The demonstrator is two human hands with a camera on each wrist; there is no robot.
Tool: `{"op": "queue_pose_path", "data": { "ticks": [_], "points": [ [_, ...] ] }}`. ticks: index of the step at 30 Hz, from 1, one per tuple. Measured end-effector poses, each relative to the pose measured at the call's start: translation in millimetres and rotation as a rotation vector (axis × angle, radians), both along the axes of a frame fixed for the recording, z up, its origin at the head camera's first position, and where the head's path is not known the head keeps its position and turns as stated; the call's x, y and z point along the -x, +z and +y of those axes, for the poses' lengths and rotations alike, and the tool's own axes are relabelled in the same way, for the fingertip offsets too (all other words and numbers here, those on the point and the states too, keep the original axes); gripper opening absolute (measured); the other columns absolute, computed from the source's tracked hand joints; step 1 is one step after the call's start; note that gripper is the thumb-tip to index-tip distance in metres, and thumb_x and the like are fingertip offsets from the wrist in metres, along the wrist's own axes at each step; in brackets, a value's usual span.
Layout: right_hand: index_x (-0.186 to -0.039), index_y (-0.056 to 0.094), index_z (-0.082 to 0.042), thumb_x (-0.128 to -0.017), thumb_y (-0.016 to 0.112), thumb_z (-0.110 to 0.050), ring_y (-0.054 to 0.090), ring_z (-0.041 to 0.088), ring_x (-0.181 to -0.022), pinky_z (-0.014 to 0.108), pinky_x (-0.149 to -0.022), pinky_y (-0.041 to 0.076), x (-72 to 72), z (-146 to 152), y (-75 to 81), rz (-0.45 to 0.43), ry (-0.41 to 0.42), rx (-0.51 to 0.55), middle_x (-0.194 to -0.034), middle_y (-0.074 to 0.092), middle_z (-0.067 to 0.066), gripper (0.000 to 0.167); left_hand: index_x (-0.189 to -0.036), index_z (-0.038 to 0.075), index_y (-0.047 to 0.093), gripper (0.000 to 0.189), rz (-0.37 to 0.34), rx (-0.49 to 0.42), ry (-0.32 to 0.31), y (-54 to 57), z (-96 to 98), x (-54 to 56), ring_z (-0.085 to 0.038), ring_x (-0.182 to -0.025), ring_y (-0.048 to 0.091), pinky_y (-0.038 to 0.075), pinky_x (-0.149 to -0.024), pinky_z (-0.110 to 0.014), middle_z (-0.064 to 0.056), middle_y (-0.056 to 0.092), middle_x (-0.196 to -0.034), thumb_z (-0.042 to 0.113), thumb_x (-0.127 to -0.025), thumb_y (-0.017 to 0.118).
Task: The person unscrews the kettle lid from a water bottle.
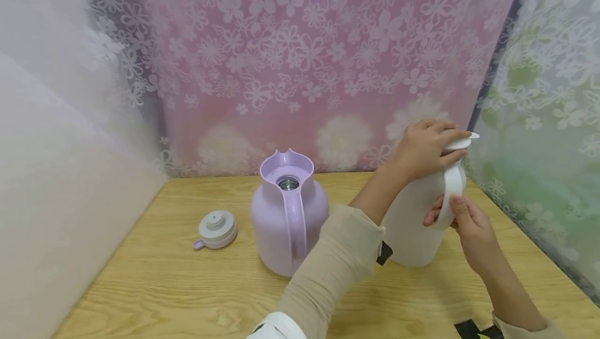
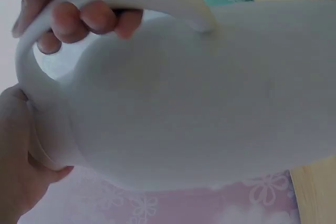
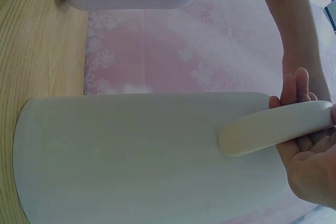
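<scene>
A tall white thermos jug (image 1: 412, 224) stands on the table at the right. My left hand (image 1: 427, 146) holds its white lid (image 1: 461, 144) from above, fingers over the top. In the left wrist view that hand (image 2: 18, 156) wraps the jug's neck end. The curved handle (image 1: 453, 188) is gripped by my right hand (image 1: 475, 232); its fingers (image 2: 98, 17) pass through the loop in the left wrist view. Left of the jug is a lilac thermos jug (image 1: 272, 219) without a lid, its mouth showing. A grey-and-lilac stopper (image 1: 216, 229) lies farther left.
The wooden table (image 1: 164, 287) carries both jugs. Behind it hangs a pink flowered sheet (image 1: 281, 68); a pale wall (image 1: 70, 172) is on the left and a flowered sheet (image 1: 539, 146) on the right. My left forearm crosses close to the lilac jug.
</scene>
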State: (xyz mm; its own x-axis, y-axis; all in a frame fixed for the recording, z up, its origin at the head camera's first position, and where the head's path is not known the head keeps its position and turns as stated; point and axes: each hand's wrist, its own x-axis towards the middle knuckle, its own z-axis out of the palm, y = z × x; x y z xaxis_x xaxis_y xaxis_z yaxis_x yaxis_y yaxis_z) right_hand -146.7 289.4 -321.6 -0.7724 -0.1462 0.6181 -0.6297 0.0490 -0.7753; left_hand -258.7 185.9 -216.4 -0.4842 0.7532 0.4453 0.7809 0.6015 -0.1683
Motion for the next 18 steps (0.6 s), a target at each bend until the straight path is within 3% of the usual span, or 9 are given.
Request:
{"op": "queue_pose_path", "data": {
  "ticks": [4, 8, 14, 18],
  "points": [
    [-0.096, 0.05, 0.008, -0.102, 0.021, -0.007, 0.059, 0.017, -0.073, 0.021, -0.071, 0.045, -0.3, -1.4, -3.3, 0.009, -0.004, 0.035, -0.075, 0.06, 0.011, 0.033, -0.139, 0.049, 0.025, 0.049, -0.112, 0.088, 0.208, 3.2, 12.7, -11.0, -0.011, -0.13, 0.021, 0.024, -0.1, -0.032, 0.021, 0.024, -0.142, 0.06, -0.092, 0.025],
    [-0.094, 0.049, 0.011, -0.101, 0.022, -0.006, 0.058, 0.017, -0.072, 0.022, -0.071, 0.045, 0.7, -2.8, -4.3, 0.022, -0.007, 0.045, -0.075, 0.059, 0.012, 0.033, -0.137, 0.054, 0.023, 0.047, -0.125, 0.104, 0.387, 5.5, 25.5, -22.4, -0.013, -0.126, 0.026, 0.026, -0.097, -0.038, 0.02, 0.023, -0.14, 0.062, -0.09, 0.025],
    [-0.095, 0.052, 0.003, -0.101, 0.023, -0.006, 0.055, 0.017, -0.07, 0.021, -0.067, 0.045, 0.2, -3.3, -3.5, 0.031, -0.028, 0.047, -0.076, 0.056, 0.01, 0.031, -0.133, 0.047, 0.031, 0.04, -0.068, 0.114, 0.527, 7.9, 39.9, -38.9, -0.026, -0.124, 0.032, 0.03, -0.095, -0.05, 0.01, 0.034, -0.133, 0.055, -0.094, 0.029],
    [-0.109, 0.058, -0.01, -0.101, 0.027, -0.008, 0.055, 0.011, -0.072, 0.018, -0.066, 0.045, -2.7, -3.4, -5.0, -0.009, -0.09, 0.089, -0.084, 0.056, 0.003, 0.032, -0.132, 0.046, 0.033, 0.036, -0.048, 0.133, 0.594, 9.6, 45.7, -43.9, -0.029, -0.123, 0.034, 0.032, -0.093, -0.051, 0.007, 0.036, -0.133, 0.05, -0.097, 0.027]
  ]
}}
